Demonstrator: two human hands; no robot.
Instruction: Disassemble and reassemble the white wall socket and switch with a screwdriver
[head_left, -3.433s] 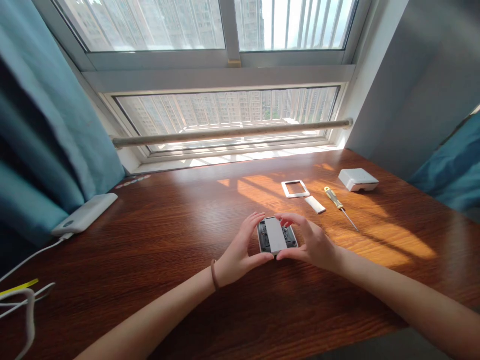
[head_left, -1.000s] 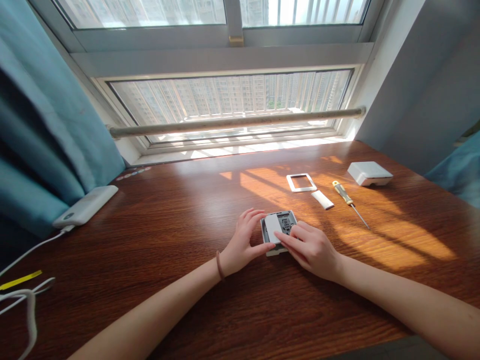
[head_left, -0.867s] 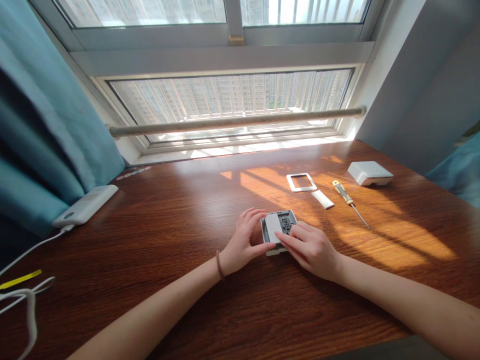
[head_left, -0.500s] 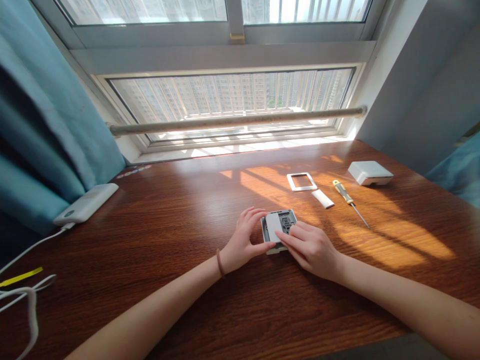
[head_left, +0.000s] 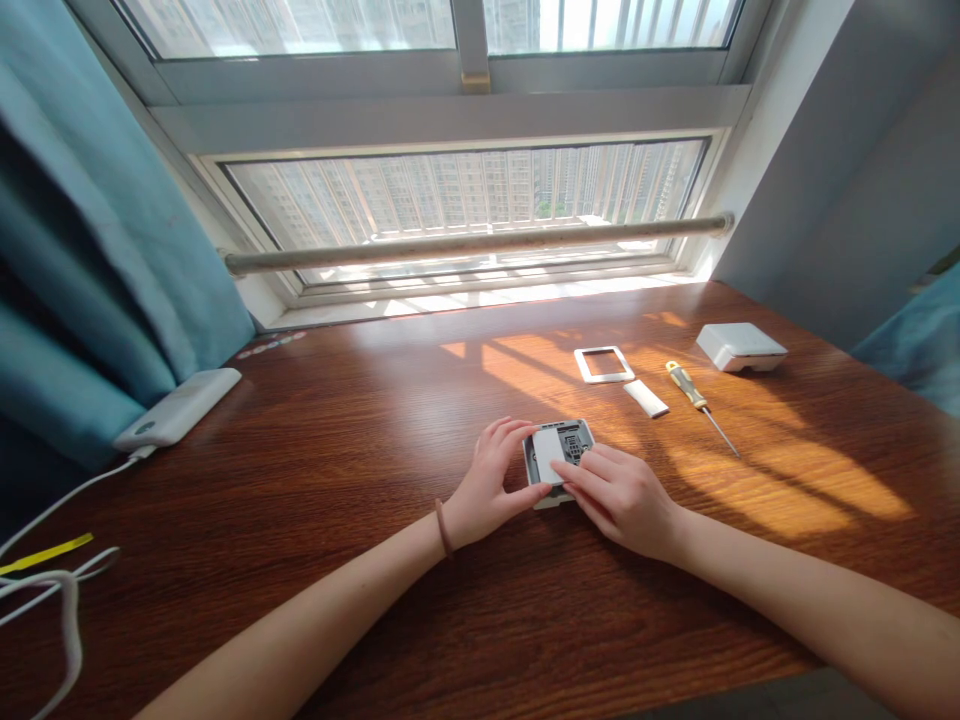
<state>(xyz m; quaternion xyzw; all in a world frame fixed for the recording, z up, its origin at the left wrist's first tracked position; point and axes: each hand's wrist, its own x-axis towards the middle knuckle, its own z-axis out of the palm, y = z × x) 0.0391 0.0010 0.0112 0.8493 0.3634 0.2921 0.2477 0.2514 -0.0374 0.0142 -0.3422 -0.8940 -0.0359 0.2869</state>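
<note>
Counter (head_left: 322, 430): brown, beneath all fingers
Left hand (head_left: 491, 490): fingers curved round the device's (head_left: 574, 449) left side, holding it
Right hand (head_left: 628, 500): index fingertip on white panel (head_left: 548, 452); cannot tell whether the fingers grip
White box (head_left: 741, 345): well beyond right fingers
Screwdriver (head_left: 687, 387): beyond right fingers
Device: between both hands' fingers
White frame (head_left: 607, 379): beyond the fingers
Panel: in device, under right fingertip
</note>
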